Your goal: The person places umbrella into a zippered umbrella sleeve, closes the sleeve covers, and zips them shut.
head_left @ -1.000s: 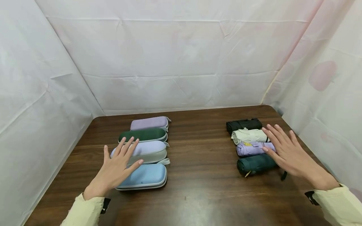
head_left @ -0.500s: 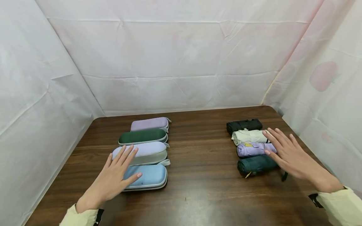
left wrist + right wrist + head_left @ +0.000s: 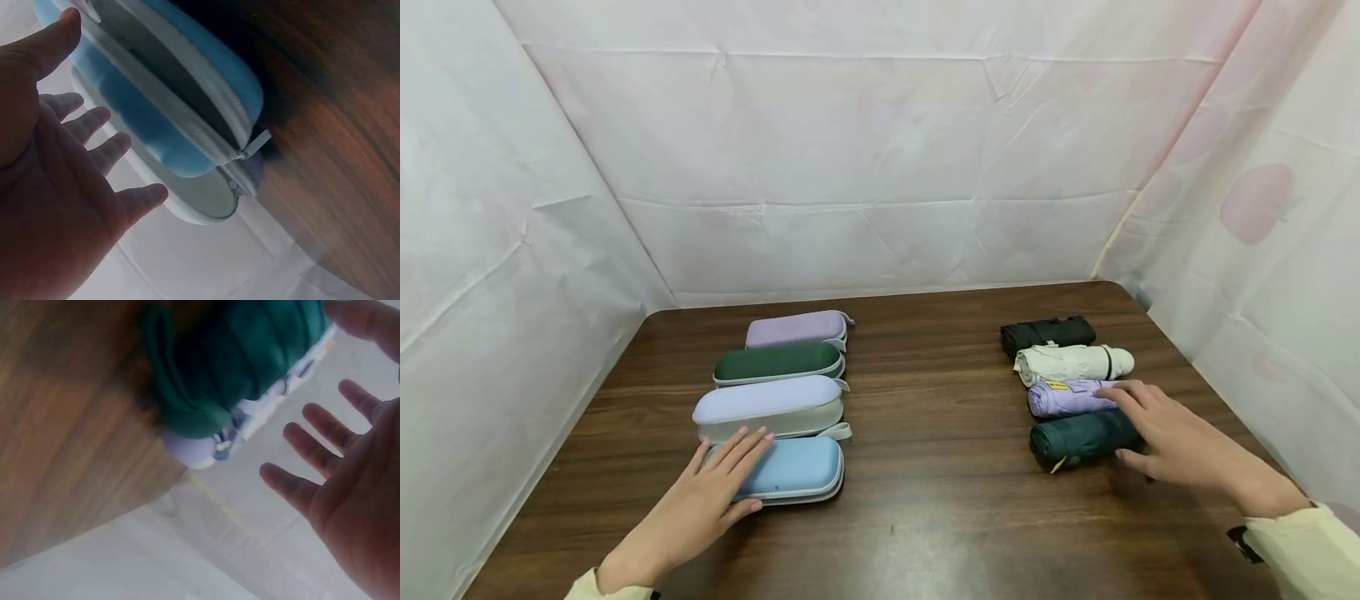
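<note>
- Lower than half a second ago: my left fingers [image 3: 741, 461] have come down over the near end of the row of cases, and my right fingers [image 3: 1138, 400] have dropped beside the umbrellas, so the pale umbrella [image 3: 1067, 364] now shows its whole length; nothing else has shifted.
- Under my left fingers lies the light blue case [image 3: 797, 467], nearest me on the worktop [image 3: 940, 475], in front of the lavender-topped case [image 3: 767, 400].
- Those fingers are straight and slightly apart, curled round nothing; I can't tell whether they touch the lid.
- By my right fingers lies the dark green umbrella [image 3: 1078, 437], just in front of the lilac umbrella [image 3: 1063, 398]. These fingers are spread, pinching nothing; contact is unclear.
- I'd judge the blue case stiff-shelled, light and rather smooth; I'd span its long sides with thumb and fingers, clear of the zip pull [image 3: 256, 142].
- The green umbrella looks soft outside over a firm core, a little heavier, apt to roll; I'd wrap it round the middle, leaving its strap [image 3: 164, 394] loose.
</note>
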The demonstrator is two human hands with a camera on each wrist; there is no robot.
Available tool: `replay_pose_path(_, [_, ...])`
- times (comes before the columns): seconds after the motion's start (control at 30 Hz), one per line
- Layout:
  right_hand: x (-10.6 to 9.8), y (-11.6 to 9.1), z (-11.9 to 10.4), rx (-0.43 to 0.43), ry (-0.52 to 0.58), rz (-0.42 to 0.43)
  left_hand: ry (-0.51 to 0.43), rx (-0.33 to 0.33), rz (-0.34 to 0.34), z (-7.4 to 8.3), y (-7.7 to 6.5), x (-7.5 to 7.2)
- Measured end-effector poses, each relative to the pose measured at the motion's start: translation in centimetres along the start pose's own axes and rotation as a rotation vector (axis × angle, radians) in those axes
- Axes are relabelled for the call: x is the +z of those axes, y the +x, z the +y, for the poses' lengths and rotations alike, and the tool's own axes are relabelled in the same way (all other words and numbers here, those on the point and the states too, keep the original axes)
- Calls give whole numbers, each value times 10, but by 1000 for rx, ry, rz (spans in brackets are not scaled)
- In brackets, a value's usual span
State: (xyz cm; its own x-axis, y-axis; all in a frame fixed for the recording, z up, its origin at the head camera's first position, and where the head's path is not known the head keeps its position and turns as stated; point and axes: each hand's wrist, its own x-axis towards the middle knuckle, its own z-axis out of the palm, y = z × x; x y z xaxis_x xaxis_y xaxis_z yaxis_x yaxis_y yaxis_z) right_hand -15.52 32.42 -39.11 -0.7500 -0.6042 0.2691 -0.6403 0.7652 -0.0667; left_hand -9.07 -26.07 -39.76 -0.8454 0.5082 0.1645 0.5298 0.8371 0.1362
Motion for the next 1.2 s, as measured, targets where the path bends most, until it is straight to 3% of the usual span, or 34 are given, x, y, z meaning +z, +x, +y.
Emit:
replay_pose_path(0.2, [17, 2, 7, -119, -28, 51, 34, 66, 39, -6, 0, 4])
replay_pose_path(0.37, [27, 5, 6, -166, -14, 52, 46, 49, -3, -8, 5, 3])
replay_pose_path(0.53, [33, 7, 4, -159, -39, 54, 51, 38, -35, -8, 12, 0])
replay_pose_path(0.8, [34, 7, 1, -121, -60, 48, -57, 46, -79, -13, 18, -1])
replay_pose_path(1.2, [35, 11, 1, -135, -74, 63, -99, 25, -75, -18, 24, 1])
